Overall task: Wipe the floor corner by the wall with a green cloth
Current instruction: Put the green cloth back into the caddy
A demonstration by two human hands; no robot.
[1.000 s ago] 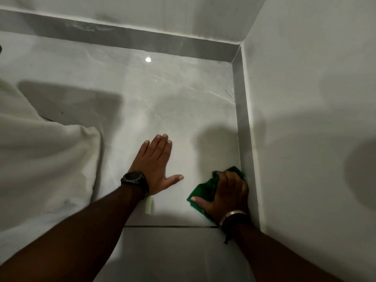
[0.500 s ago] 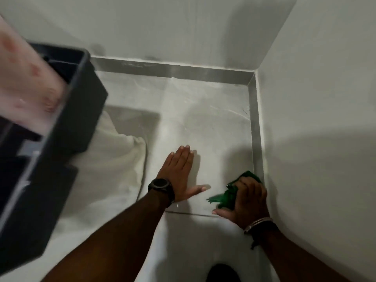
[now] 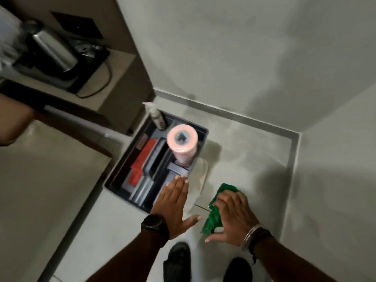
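A crumpled green cloth (image 3: 214,217) is under my right hand (image 3: 234,217), which grips it above the pale tiled floor (image 3: 250,155). The floor corner (image 3: 293,137) with its grey skirting lies farther off at the upper right, apart from the cloth. My left hand (image 3: 173,208) is flat with fingers together and thumb out, holding nothing, just left of the cloth. A black watch sits on the left wrist and a metal bangle on the right wrist.
A dark caddy (image 3: 154,165) holds a pink roll (image 3: 182,143), a spray bottle (image 3: 156,117) and red items. A white cloth (image 3: 198,180) lies beside it. A bed (image 3: 40,180) fills the left. Black shoes (image 3: 177,259) show below. A shelf carries a steel kettle (image 3: 53,49).
The view has pulled up and back, bringing the caddy, shelf and shoes into sight. Both hands have come away from the wall skirting, the right one still gripping the green cloth.
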